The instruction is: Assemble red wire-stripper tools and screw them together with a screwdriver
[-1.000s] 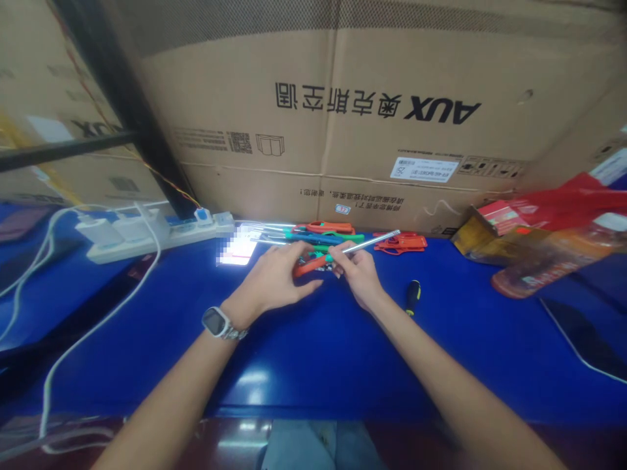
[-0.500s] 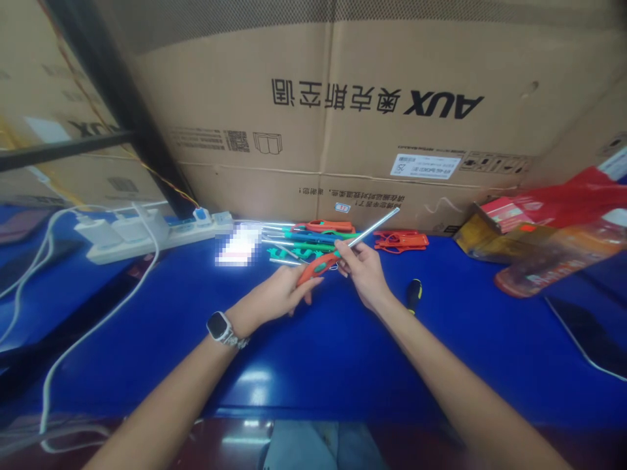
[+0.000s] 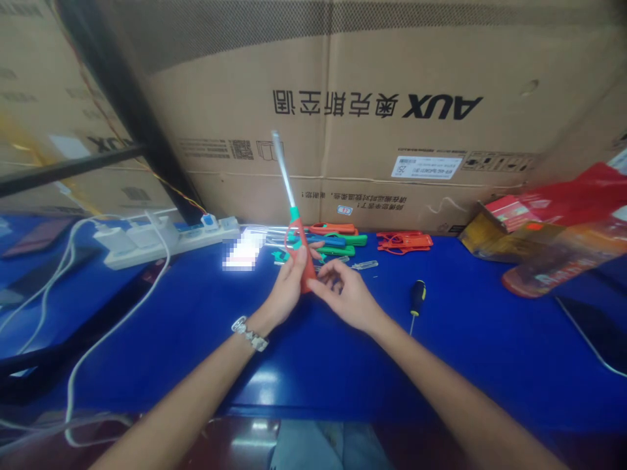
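A: Left hand (image 3: 285,284): clamped round the handle of an orange lighter (image 3: 308,282), thumb laid along it. Right hand (image 3: 353,297): fingers curled, thumb tip at the handle's lower end. Cannot tell whether it grips or merely touches.

B: Position of the lighter?

A: Between the two hands, above the blue table (image 3: 343,369). Metal tube (image 3: 285,170) points up, leaning left, seen against the carton (image 3: 362,150).

B: Main hazard?

A: Judgement: a twist or slip. The long tube rises well above the grip; an off-centre push from the right thumb could swing the tip. A slack left hand would let it drop.

B: Anything else?

A: Left fingers sit near the loop on the handle. If a trigger is there, a careless squeeze could spark it; finger placement is partly hidden. Clear pieces (image 3: 366,265) lie near the right hand; a low sweep could scatter them. Screwdriver (image 3: 417,300) near the right forearm: a sideways elbow could roll it.
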The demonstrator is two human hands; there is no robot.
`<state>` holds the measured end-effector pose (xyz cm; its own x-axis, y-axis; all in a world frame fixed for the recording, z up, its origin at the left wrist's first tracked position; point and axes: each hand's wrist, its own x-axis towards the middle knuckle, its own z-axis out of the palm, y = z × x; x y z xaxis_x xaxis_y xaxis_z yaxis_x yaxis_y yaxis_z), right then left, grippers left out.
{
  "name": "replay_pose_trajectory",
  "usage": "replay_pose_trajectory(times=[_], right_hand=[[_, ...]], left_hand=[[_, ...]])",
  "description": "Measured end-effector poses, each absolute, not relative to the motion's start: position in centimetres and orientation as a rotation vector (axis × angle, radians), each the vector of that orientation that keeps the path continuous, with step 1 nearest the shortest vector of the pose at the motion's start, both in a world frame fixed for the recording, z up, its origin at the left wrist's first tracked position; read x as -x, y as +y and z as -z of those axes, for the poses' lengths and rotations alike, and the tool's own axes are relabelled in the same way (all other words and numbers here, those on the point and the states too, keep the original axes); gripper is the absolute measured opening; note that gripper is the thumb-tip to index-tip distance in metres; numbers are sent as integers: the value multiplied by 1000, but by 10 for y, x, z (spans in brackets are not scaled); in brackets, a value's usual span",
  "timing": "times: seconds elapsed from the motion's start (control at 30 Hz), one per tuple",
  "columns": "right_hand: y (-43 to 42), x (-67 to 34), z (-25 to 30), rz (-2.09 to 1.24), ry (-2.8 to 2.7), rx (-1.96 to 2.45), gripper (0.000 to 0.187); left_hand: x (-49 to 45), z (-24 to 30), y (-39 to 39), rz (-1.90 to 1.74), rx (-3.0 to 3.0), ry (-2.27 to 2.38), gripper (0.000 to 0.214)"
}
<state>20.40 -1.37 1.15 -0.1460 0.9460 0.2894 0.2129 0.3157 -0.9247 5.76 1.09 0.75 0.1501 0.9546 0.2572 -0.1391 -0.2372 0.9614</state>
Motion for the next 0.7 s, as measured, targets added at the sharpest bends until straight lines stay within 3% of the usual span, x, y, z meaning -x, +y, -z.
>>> replay_pose_trajectory(times=[0.07, 0.2, 0.3, 0.4, 0.53, 0.6, 0.7], right_hand=[[-14, -204, -8, -1062, -1590, 1051, 27], [-13, -203, -6, -1312, -1521, 973, 46], [-12, -208, -11, -1344, -1552, 1005, 41], [-12, -224, -15, -1102, -1653, 1116, 37], [-19, -253, -17, -435, -2063, 1324, 29], [-25, -259, -16, -211, -2263, 1396, 31], [-32, -255, -14, -36, -2449, 1457, 35]], left_hand=[[-62, -9, 8, -1303, -1263, 796, 44], [-67, -10, 5, -1199, -1145, 745, 47], [-60, -10, 8, -1169, -1265, 812, 54], [-40, -13, 4, -1128, -1599, 1075, 50], [-20, -25, -17, -1230, -2119, 1531, 44], [-23, -32, -27, -1248, -2460, 1360, 35], [-40, -36, -29, -985, -2829, 1158, 18]])
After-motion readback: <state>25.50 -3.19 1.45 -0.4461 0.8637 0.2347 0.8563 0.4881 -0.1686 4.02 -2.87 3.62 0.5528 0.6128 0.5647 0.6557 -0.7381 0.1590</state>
